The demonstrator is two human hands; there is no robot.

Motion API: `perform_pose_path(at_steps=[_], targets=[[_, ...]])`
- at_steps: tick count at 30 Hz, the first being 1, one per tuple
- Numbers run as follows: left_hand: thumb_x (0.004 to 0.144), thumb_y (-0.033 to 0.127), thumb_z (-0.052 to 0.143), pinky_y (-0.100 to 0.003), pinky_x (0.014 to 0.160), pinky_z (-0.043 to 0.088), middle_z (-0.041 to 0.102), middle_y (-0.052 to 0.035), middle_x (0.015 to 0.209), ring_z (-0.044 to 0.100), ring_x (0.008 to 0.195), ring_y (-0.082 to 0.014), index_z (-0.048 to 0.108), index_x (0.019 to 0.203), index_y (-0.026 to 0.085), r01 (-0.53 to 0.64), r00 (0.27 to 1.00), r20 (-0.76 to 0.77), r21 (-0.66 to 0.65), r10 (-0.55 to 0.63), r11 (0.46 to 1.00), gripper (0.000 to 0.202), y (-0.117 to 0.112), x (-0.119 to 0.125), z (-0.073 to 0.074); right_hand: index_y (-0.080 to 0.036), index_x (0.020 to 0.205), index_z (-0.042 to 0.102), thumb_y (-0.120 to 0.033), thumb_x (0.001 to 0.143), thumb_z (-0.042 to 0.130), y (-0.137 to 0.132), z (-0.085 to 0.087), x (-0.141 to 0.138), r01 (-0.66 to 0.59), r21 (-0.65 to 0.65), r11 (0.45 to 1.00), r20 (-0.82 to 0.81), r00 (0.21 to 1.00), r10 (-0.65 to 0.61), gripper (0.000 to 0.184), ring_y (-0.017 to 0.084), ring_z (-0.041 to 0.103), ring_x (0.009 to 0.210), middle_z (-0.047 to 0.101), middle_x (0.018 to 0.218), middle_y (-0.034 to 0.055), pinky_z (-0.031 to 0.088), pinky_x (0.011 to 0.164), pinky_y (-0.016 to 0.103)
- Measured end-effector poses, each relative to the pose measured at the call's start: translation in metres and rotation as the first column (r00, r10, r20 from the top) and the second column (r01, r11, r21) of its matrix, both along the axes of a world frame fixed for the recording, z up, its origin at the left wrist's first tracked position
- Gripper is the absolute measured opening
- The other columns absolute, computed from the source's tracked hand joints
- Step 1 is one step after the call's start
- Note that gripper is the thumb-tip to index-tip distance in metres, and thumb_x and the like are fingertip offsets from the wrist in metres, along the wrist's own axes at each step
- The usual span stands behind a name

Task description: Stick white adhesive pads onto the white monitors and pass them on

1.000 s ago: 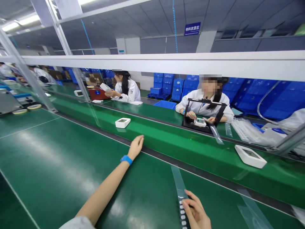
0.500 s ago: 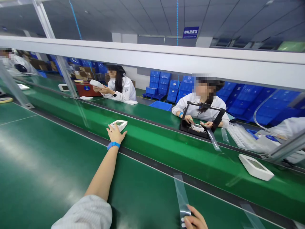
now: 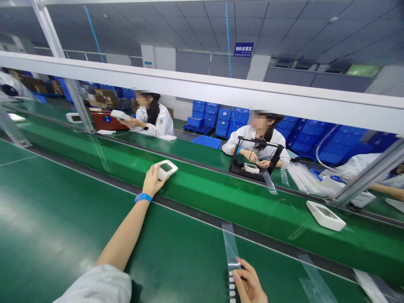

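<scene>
My left hand (image 3: 152, 181) reaches out over the green conveyor belt (image 3: 221, 189) and grips a small white device with a screen (image 3: 167, 168), tilted up off the belt. A blue band (image 3: 143, 197) circles that wrist. My right hand (image 3: 249, 284) rests at the bottom edge on a clear film strip with white labels (image 3: 231, 261) lying on the green table (image 3: 63, 219). A second white device (image 3: 325, 215) lies on the belt to the right.
Across the belt two people in white coats sit; one works at a black fixture (image 3: 254, 162), the other holds a white device (image 3: 120, 114). Blue crates (image 3: 221, 118) are stacked behind. A white overhead rail (image 3: 221, 90) and a slanted metal post (image 3: 366, 179) cross the view.
My left hand stretched from the table edge to the belt, closed on the white device and tilted it up. My right hand stayed on the film strip. The view turned a little.
</scene>
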State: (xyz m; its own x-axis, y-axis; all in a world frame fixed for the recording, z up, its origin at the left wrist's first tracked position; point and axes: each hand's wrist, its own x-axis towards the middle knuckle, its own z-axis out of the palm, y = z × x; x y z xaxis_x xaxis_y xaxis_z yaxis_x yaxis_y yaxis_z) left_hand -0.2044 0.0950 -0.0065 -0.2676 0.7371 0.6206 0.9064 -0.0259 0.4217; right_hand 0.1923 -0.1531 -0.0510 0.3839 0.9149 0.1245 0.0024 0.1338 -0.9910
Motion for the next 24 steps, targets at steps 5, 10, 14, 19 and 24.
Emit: perform_pose_path(at_steps=[5,10,14,19,24], targets=[[0.073,0.040,0.073,-0.046,0.108,0.036,0.045,-0.0196,0.140,0.043,0.129,-0.0346,0.033,0.140,0.011,0.444,0.896,-0.011,-0.002,-0.444,0.896,0.083,-0.091,0.069,-0.012,-0.016,0.071,0.074,-0.056,0.063,0.077,0.004,0.021,0.023,-0.122,-0.118,0.986,-0.092,0.989,0.111,0.041,0.030,0.063,0.100,0.061,0.120,0.0169,0.055,0.075,0.031],[0.071,0.046,0.076,-0.048,0.110,0.034,0.036,-0.0177,0.148,0.039,0.133,-0.0342,0.019,0.148,0.022,0.878,0.474,0.215,-0.186,-0.854,0.441,0.098,-0.205,0.125,-0.018,-0.014,0.076,0.075,-0.049,0.064,0.080,0.005,0.029,0.040,-0.369,-0.153,0.917,-0.336,0.892,0.303,0.037,0.029,0.062,0.100,0.061,0.120,0.0157,0.052,0.083,0.035],[0.080,0.044,0.069,-0.047,0.110,0.034,0.035,-0.0138,0.150,0.038,0.135,-0.0315,0.024,0.147,0.027,0.876,0.446,0.178,-0.289,-0.877,0.386,0.083,-0.223,0.141,-0.010,-0.014,0.067,0.072,-0.044,0.065,0.081,0.002,0.032,0.039,-0.449,-0.106,0.887,-0.339,0.855,0.392,0.032,0.024,0.062,0.092,0.063,0.111,0.0130,0.051,0.075,0.030],[0.094,0.032,0.050,-0.044,0.105,0.041,0.048,-0.0125,0.138,0.047,0.126,-0.0276,0.053,0.125,0.023,0.715,0.698,0.184,-0.117,-0.692,0.690,0.033,-0.220,0.156,-0.005,-0.015,0.065,0.069,-0.045,0.069,0.077,-0.008,0.035,0.042,-0.405,-0.069,0.912,-0.232,0.895,0.380,0.031,0.023,0.060,0.091,0.059,0.109,0.0103,0.049,0.075,0.030],[0.095,0.033,0.044,-0.030,0.070,0.049,0.063,-0.0082,0.078,0.059,0.075,-0.0199,0.060,0.076,0.018,0.883,0.441,0.341,0.002,-0.830,0.470,0.029,-0.276,0.198,0.010,-0.018,0.071,0.069,-0.040,0.081,0.067,-0.046,0.044,0.042,-0.371,0.002,0.929,0.154,0.918,0.366,0.023,0.025,0.058,0.094,0.059,0.099,0.0098,0.049,0.078,0.033]])
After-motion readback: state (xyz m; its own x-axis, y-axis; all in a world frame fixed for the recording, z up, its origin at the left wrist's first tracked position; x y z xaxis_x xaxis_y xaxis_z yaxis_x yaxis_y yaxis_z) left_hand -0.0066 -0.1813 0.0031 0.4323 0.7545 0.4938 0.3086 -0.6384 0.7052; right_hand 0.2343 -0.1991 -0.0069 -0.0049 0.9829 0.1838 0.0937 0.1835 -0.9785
